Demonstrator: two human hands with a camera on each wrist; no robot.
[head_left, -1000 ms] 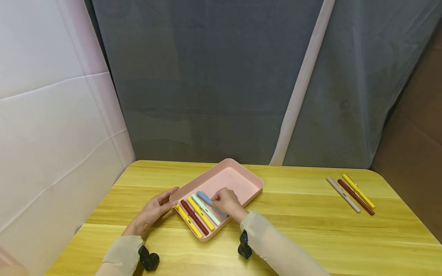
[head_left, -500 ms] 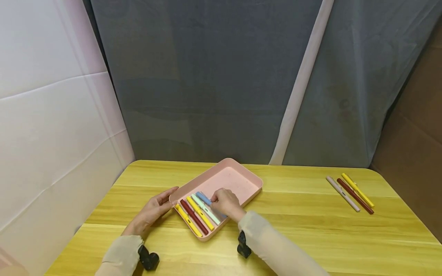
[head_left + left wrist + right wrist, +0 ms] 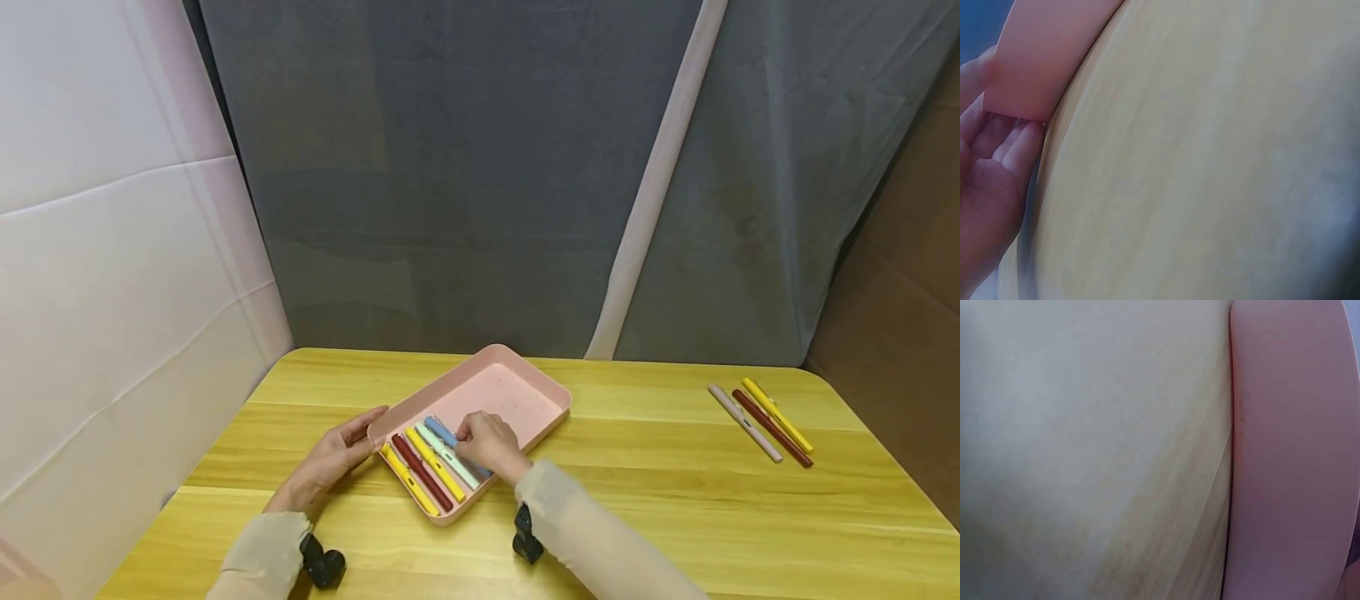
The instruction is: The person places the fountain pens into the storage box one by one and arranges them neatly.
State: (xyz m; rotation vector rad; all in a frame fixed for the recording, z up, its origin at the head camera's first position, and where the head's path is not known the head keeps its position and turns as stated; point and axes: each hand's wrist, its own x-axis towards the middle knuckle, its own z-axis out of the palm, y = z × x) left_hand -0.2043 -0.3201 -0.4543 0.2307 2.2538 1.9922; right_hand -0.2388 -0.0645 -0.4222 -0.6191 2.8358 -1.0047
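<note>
A shallow pink tray (image 3: 517,400) lies at a slant on the table. My left hand (image 3: 330,458) holds its near-left corner, thumb at the rim and fingers against the outer wall (image 3: 1054,56). Inside the tray, my right hand (image 3: 491,443) pinches a blue pen (image 3: 438,428), partly hidden under the fingers. Close beside that pen lies a mint green pen (image 3: 448,456). Further left in the same row are a yellow pen (image 3: 435,464), a dark red pen (image 3: 422,473) and another yellow pen (image 3: 409,479). The right wrist view shows mostly the tray's outer wall (image 3: 1294,450).
On the right of the wooden table (image 3: 637,500) lie a pale pinkish-grey pen (image 3: 746,423), a dark red pen (image 3: 772,428) and a yellow pen (image 3: 777,414). A grey curtain (image 3: 465,183) hangs behind the table, and a white cloth (image 3: 127,250) on the left.
My right hand has shifted slightly left with the blue pen, bringing it closer to the mint green one. The left hand and the tray have stayed in place.
</note>
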